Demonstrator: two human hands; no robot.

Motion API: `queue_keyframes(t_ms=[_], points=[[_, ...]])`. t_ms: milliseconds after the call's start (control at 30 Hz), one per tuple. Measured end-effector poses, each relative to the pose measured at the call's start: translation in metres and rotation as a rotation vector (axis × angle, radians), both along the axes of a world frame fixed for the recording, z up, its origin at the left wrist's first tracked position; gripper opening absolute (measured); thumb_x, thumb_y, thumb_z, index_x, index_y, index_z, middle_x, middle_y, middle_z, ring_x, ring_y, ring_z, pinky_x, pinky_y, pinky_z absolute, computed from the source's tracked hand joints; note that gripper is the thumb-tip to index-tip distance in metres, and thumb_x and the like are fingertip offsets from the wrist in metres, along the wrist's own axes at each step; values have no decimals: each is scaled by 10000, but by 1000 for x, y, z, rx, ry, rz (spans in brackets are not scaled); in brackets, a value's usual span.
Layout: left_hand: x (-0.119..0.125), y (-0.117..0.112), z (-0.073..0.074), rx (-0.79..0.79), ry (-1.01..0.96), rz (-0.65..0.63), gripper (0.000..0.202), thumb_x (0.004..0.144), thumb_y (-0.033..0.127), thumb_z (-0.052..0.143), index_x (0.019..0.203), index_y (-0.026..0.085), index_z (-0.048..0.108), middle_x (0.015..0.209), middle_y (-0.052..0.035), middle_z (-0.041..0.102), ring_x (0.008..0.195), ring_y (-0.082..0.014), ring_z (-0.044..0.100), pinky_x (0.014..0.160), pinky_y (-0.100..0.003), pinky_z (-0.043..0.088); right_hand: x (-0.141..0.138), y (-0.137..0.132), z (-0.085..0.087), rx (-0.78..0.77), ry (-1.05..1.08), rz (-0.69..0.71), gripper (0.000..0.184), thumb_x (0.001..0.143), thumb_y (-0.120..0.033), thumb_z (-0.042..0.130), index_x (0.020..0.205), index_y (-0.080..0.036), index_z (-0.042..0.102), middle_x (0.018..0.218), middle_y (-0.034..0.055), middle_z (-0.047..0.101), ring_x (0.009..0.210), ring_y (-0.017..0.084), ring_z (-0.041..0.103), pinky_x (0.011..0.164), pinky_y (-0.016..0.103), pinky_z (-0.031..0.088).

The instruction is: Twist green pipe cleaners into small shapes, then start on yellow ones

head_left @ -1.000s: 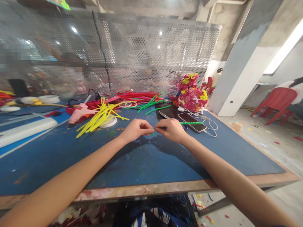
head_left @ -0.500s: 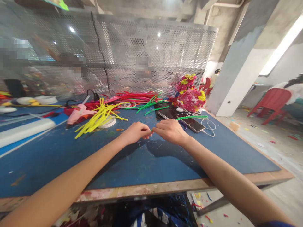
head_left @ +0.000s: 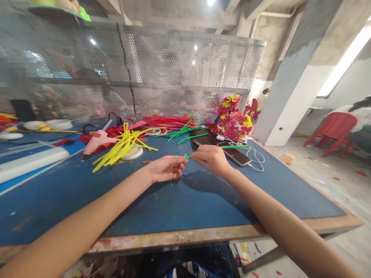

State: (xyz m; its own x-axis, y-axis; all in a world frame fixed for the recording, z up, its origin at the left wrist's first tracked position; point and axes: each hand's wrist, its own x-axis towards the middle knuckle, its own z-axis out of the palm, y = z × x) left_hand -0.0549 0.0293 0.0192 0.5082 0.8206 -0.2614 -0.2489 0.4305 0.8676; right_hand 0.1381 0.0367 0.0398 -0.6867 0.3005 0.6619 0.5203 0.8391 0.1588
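Observation:
A green pipe cleaner (head_left: 236,146) runs through my right hand (head_left: 213,159), its long tail sticking out past the knuckles on the right. Its short end, bent into a small curl, shows between my two hands. With thumb and finger, my left hand (head_left: 166,168) pinches that curled tip; its other fingers are loosely curled. My right hand is closed around the stem just beside the curl, and the part inside the fist is hidden. Behind the right hand lie a phone (head_left: 239,157) with a white cable and a pair of scissors (head_left: 197,143), mostly covered.
Yellow pipe cleaners (head_left: 116,148) lie across a white tape roll (head_left: 133,153), near a pink glue gun (head_left: 97,143). Green (head_left: 182,131) and red pipe cleaners (head_left: 162,122) are behind. A pink-and-yellow flower bundle (head_left: 232,121) stands at the back right, before a perforated metal screen (head_left: 162,69).
My left hand has turned palm-up and opened its lower fingers, so the green curl now shows. The right hand has barely moved. My view has tilted slightly up.

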Motion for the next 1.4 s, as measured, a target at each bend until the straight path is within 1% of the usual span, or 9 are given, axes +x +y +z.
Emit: queue_keyframes(t_ms=[100, 333, 567, 867, 967, 1100, 1200, 1300, 1400], points=[[4, -3, 2, 142, -33, 106, 91, 693, 162, 648, 746, 155, 576, 733, 12, 620, 563, -33, 521, 533, -147, 432, -1, -1, 3, -218, 167, 33, 200, 826, -252, 497, 789, -149, 664, 658, 26, 599, 600, 96, 487, 580, 209, 343], [7, -10, 5, 940, 347, 368, 157, 681, 288, 651, 749, 147, 650, 604, 7, 606, 558, -95, 531, 565, -208, 444, -4, 1, 5, -628, 438, 33, 113, 729, -236, 602, 709, -142, 662, 672, 22, 626, 622, 108, 540, 581, 204, 392], [3, -8, 7, 939, 482, 359, 206, 678, 330, 639, 774, 148, 660, 687, -26, 664, 614, -132, 585, 607, -235, 467, -2, -2, 5, -411, 308, -30, 143, 774, -237, 553, 758, -153, 667, 664, 23, 611, 605, 103, 516, 566, 205, 359], [0, -15, 10, 1320, 1052, 432, 168, 756, 341, 543, 741, 199, 631, 679, -16, 650, 642, -156, 579, 619, -240, 395, -3, -2, -2, -10, 68, -30, 259, 857, -278, 434, 773, -180, 658, 617, 27, 587, 592, 106, 485, 562, 227, 310], [1, -12, 10, 1154, 989, 322, 238, 752, 367, 533, 641, 177, 624, 621, -21, 620, 597, -146, 543, 556, -230, 366, -1, -3, -1, 157, -34, -61, 292, 871, -265, 402, 742, -198, 656, 559, 11, 533, 557, 104, 432, 539, 252, 262], [-3, -7, 12, 510, 563, 11, 211, 690, 353, 614, 722, 145, 636, 699, -37, 621, 607, -114, 552, 475, -177, 361, 0, -5, 1, 274, -152, -64, 311, 886, -245, 367, 757, -209, 647, 532, 1, 487, 546, 104, 399, 526, 273, 222], [-8, -2, 14, 182, 307, -23, 178, 674, 296, 654, 741, 134, 630, 719, -36, 610, 575, -78, 542, 451, -152, 364, 0, -4, 1, 270, -147, -38, 299, 886, -245, 373, 775, -208, 648, 536, 1, 496, 550, 102, 407, 530, 271, 228], [-8, 0, 14, 119, 196, 28, 133, 671, 239, 665, 673, 122, 603, 638, -13, 582, 516, -56, 514, 432, -145, 359, 0, -2, -1, 177, -55, -8, 274, 872, -266, 404, 786, -209, 658, 576, 10, 547, 562, 102, 433, 543, 257, 263], [-6, 0, 14, 256, 269, 81, 130, 693, 253, 643, 699, 128, 608, 656, -26, 611, 529, -71, 534, 451, -162, 377, -2, -2, -1, 4, 38, 1, 256, 851, -280, 440, 792, -198, 674, 632, 27, 599, 592, 107, 471, 571, 241, 313]])
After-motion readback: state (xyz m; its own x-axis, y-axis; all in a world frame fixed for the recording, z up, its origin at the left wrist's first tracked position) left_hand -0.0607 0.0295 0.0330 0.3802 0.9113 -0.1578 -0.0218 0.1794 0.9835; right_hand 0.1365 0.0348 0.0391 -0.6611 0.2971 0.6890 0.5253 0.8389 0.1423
